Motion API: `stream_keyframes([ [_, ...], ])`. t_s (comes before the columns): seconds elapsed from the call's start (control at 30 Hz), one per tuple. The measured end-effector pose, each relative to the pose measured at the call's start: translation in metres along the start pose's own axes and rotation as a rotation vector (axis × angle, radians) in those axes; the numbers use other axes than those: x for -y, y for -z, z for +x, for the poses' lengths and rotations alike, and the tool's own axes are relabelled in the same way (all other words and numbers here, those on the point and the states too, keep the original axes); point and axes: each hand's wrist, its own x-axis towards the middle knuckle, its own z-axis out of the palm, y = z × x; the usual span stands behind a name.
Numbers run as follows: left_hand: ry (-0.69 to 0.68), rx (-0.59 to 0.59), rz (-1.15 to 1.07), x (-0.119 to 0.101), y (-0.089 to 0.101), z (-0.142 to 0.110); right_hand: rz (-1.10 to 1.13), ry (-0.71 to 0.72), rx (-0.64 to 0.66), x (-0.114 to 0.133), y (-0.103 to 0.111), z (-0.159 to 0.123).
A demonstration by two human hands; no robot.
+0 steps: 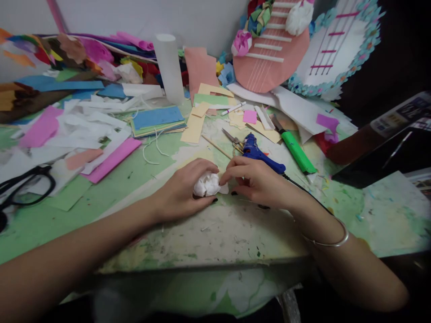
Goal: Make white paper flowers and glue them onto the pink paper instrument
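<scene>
Bare left forearm [84, 249] nearest; my left hand [180, 188] grips a white, rounded, crumpled-paper wad [206, 184] between thumb and fingers; my right hand [257, 179] touches its right edge, pinch unclear.

The white bundle [206, 185] looks like thin matt paper, crumpled into soft, uneven folds. Around it the tabletop [215, 237] is blotchy and worn, streaked with what seems to be dried paint. The blue glue gun [257, 153] is smooth plastic, and the green-handled tool [298, 151] has a slight plastic gloss. I see metal blades on the scissors [231, 136] and bare wood, apparently, in the thin stick [217, 146]. The bangle [332, 245] gleams, smooth silvery metal, while the stacked sheets [157, 117] are flat, matt paper
</scene>
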Motion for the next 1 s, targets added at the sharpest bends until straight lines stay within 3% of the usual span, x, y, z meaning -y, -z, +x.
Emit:
stream_keyframes([
  [0.2, -0.028, 0.037, -0.082, -0.0005, 0.0030, -0.0015, 0.004, 0.047, -0.067, -0.0042, -0.0045, 0.0012],
  [0.53, -0.140, -0.017, -0.128, 0.0026, 0.0016, -0.0002, 0.096, 0.097, -0.073, -0.0005, 0.0009, 0.0009],
  [0.8, -0.211, 0.108, -0.059, 0.0069, -0.0054, -0.0008, 0.159, 0.097, -0.065, 0.0036, 0.0003, 0.0010],
  [1.0, -0.280, 0.123, -0.022, 0.0068, -0.0055, -0.0004, 0.150, 0.096, -0.061, 0.0033, -0.0012, 0.0023],
])
